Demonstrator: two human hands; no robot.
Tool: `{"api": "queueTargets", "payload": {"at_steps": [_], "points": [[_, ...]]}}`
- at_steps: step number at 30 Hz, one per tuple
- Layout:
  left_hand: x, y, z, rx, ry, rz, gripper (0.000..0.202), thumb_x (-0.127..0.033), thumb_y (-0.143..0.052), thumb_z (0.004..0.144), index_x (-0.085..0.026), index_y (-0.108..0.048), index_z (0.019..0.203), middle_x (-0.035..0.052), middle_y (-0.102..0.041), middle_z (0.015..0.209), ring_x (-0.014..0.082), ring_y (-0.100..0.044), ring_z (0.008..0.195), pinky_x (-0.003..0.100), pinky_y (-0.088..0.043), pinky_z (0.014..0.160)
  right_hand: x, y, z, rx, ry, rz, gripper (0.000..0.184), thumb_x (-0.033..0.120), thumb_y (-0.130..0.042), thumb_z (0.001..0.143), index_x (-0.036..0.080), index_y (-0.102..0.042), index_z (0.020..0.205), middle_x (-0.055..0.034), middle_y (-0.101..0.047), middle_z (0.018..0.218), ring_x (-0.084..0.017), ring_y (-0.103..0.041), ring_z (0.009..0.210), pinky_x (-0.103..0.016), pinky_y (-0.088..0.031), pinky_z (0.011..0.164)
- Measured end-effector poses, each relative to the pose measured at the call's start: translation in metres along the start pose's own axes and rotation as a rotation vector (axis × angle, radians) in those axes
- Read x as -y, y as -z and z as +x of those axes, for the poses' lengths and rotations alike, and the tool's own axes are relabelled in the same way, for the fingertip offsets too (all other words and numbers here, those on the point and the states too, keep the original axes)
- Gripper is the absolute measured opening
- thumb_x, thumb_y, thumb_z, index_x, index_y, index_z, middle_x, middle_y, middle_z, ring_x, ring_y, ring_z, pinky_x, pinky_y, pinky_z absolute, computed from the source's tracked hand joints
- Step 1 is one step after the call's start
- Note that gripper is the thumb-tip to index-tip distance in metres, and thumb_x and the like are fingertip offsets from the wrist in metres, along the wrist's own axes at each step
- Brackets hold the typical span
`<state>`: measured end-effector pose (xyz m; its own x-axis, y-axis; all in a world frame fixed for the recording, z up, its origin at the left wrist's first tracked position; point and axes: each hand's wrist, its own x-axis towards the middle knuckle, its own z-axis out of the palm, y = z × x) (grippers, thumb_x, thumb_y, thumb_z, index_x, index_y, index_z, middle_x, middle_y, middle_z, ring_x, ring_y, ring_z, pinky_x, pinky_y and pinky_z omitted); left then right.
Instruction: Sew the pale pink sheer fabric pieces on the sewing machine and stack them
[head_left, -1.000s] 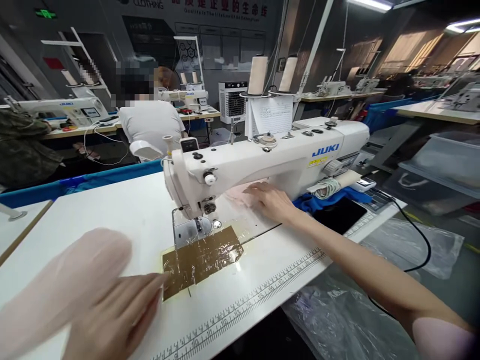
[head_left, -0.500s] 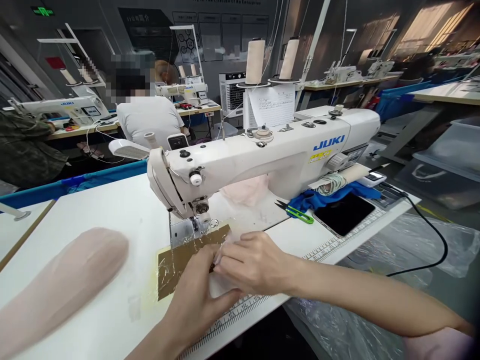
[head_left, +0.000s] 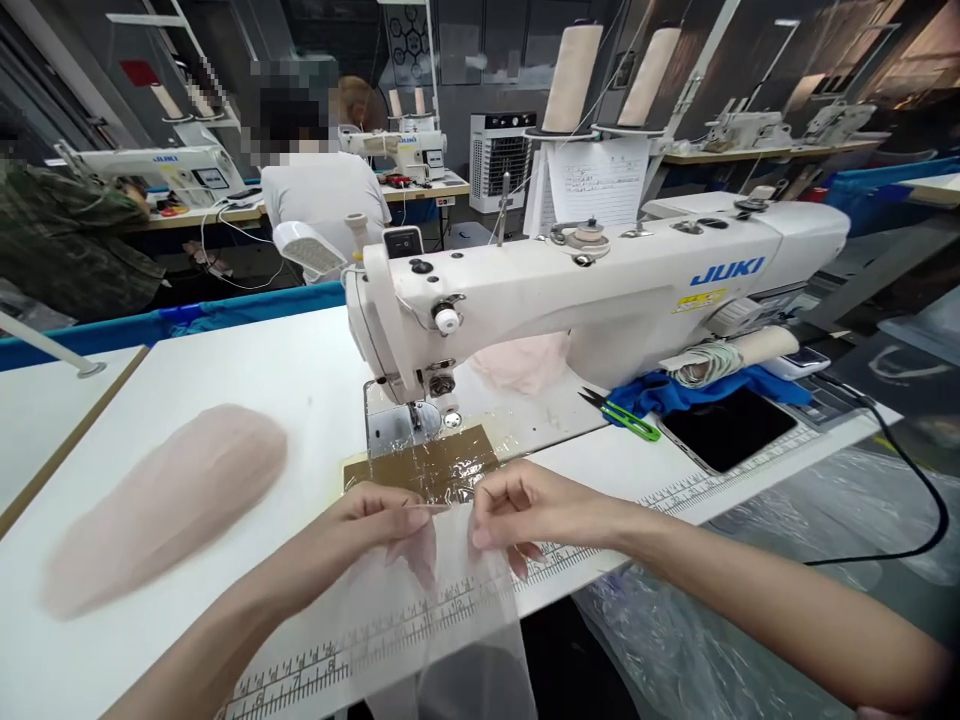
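Between my hands hangs a thin, see-through piece of pale fabric (head_left: pixel 457 590), its upper edge pinched on both sides. My left hand (head_left: pixel 375 530) grips that edge between thumb and fingers. A short way to the right, my right hand (head_left: pixel 517 510) pinches the same edge, fingers curled. The cloth drops over the table's front edge, and the printed ruler shows through it. Just beyond my hands lies a brown taped patch (head_left: pixel 450 460), in front of the needle area of a white sewing machine (head_left: pixel 525 300). Pale pink sheer fabric (head_left: pixel 172 500) lies on the table at the left.
More pink fabric (head_left: pixel 521 360) sits under the machine arm. Green thread snips (head_left: pixel 622 415), a phone (head_left: pixel 727 430), blue cloth (head_left: pixel 675 390) and a rolled strip (head_left: pixel 705 365) lie at the right. Thread cones (head_left: pixel 574 75) stand behind. A person in white (head_left: pixel 322 195) sits farther back.
My hands were close together over the brown patch; now they are apart, nearer the front edge, with the sheer fabric spread between them. The view has shifted, so the machine appears farther right.
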<state>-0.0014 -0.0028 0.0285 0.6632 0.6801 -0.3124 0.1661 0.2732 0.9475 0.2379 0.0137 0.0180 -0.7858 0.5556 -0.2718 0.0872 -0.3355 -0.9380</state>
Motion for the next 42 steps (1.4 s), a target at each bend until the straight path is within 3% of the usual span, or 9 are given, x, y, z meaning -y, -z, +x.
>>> {"api": "queueTargets", "payload": {"at_steps": [4,7,11,13,16,22,28,35,42], "points": [[0.000,0.015,0.006,-0.013,-0.013,0.151,0.037,-0.040,-0.052,0.092,-0.016,-0.068,0.069,0.0020,-0.066,0.070,0.0123,-0.053,0.065,0.026,-0.041,0.069,0.000,0.009,0.019,-0.011,-0.005,-0.084,0.033,0.035,-0.075,0.076,0.017,-0.063,0.101,0.0011,-0.066,0.081,-0.001,-0.045,0.039,-0.016,-0.032,0.036],[-0.002,0.025,0.008,-0.005,-0.011,0.181,0.036,-0.041,-0.052,0.091,-0.015,-0.067,0.070,0.0025,-0.066,0.069,0.0103,-0.047,0.058,0.024,-0.036,0.056,0.004,0.017,0.036,0.019,-0.001,-0.128,0.025,0.033,-0.074,0.077,0.014,-0.067,0.092,0.0012,-0.066,0.073,-0.001,-0.044,0.038,-0.015,-0.030,0.035],[-0.006,0.030,0.011,-0.040,0.032,0.113,0.023,-0.036,-0.061,0.085,-0.018,-0.054,0.074,0.0020,-0.067,0.072,0.0131,-0.059,0.066,0.024,-0.039,0.057,0.012,0.019,0.055,0.038,-0.019,-0.178,0.018,0.030,-0.073,0.078,0.014,-0.067,0.085,0.0021,-0.065,0.063,-0.005,-0.053,0.042,-0.015,-0.039,0.040],[-0.005,0.027,0.015,-0.141,0.027,0.126,0.025,-0.036,-0.066,0.081,-0.019,-0.048,0.074,-0.0014,-0.062,0.066,0.0125,-0.058,0.061,0.023,-0.040,0.054,0.016,0.017,0.060,0.008,-0.018,-0.217,0.017,0.029,-0.073,0.077,0.014,-0.066,0.083,0.0032,-0.063,0.058,-0.007,-0.057,0.045,-0.017,-0.045,0.044],[0.004,0.020,0.020,-0.339,-0.016,0.249,0.030,-0.039,-0.066,0.080,-0.020,-0.044,0.074,-0.0090,-0.045,0.052,0.0075,-0.042,0.044,0.020,-0.030,0.043,0.016,0.014,0.062,-0.085,0.042,-0.318,0.015,0.030,-0.070,0.080,0.016,-0.065,0.083,0.0035,-0.061,0.055,-0.009,-0.060,0.049,-0.018,-0.047,0.045],[0.030,0.010,0.020,-0.681,-0.292,0.815,0.014,-0.028,-0.052,0.090,-0.022,-0.044,0.080,-0.0107,-0.031,0.053,0.0072,-0.030,0.046,0.019,-0.026,0.045,0.002,0.014,0.056,-0.337,0.494,-0.783,0.008,0.017,-0.060,0.085,0.017,-0.067,0.081,0.0005,-0.066,0.070,-0.008,-0.058,0.059,-0.019,-0.045,0.053],[0.040,0.009,0.020,-0.714,-0.462,1.045,0.009,-0.022,-0.048,0.093,-0.023,-0.043,0.086,-0.0107,-0.035,0.054,0.0075,-0.035,0.044,0.018,-0.028,0.046,-0.005,0.011,0.053,-0.371,0.596,-0.918,0.005,0.017,-0.057,0.089,0.017,-0.061,0.091,0.0034,-0.059,0.066,-0.007,-0.052,0.055,-0.018,-0.041,0.051],[0.041,0.008,0.020,-0.727,-0.474,1.037,0.009,-0.021,-0.049,0.093,-0.023,-0.044,0.085,-0.0110,-0.035,0.052,0.0073,-0.035,0.042,0.018,-0.028,0.045,-0.008,0.010,0.052,-0.392,0.594,-0.899,0.011,0.020,-0.056,0.090,0.018,-0.059,0.100,0.0028,-0.059,0.067,-0.008,-0.051,0.055,-0.019,-0.039,0.048],[0.043,0.008,0.020,-0.728,-0.473,1.027,0.009,-0.024,-0.046,0.094,-0.023,-0.045,0.085,-0.0095,-0.038,0.055,0.0071,-0.036,0.043,0.019,-0.028,0.045,-0.007,0.011,0.053,-0.367,0.582,-0.857,0.003,0.018,-0.056,0.089,0.019,-0.059,0.090,0.0038,-0.058,0.065,-0.007,-0.051,0.055,-0.019,-0.039,0.050]]}}
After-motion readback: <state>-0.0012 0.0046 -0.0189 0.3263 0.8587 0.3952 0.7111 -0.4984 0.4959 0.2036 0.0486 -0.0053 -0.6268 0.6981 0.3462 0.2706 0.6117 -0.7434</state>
